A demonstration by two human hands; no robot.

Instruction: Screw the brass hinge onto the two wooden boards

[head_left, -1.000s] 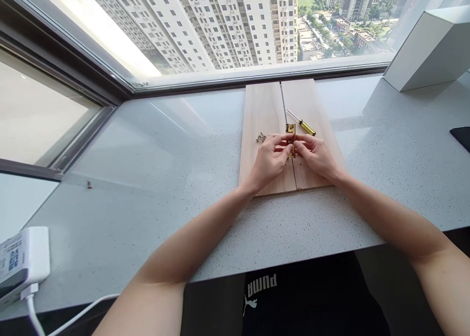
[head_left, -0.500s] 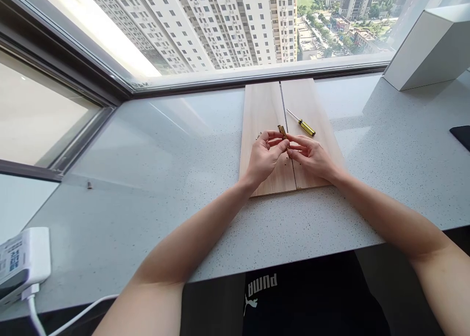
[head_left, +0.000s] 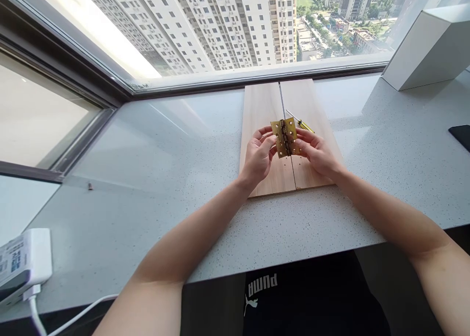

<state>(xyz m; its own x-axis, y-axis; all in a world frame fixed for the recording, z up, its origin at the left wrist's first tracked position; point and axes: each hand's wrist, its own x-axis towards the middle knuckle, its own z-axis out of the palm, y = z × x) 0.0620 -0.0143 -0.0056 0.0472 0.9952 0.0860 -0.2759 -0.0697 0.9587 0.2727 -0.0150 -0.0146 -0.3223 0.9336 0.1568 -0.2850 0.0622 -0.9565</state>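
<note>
A brass-coloured butt hinge is spread flat above the boards, its several screw holes showing. My left hand pinches its left leaf between thumb and fingers. The right leaf is gripped by my right hand, thumb on the front and fingers behind. Beneath lie two pale wooden boards, the left board and the right board, side by side with a narrow seam between them. Small drilled holes show near the seam below the hinge. A yellow-and-black screwdriver rests on the right board, partly hidden by my right hand.
The boards lie on a speckled grey-white counter against a window frame. A white box stands at the back right, a dark flat object at the right edge. At left are a small screw-like piece and a white corded device.
The hinge has gone from folded and edge-on to opened flat, facing me. My hands have moved slightly apart, and the right one now covers part of the screwdriver.
</note>
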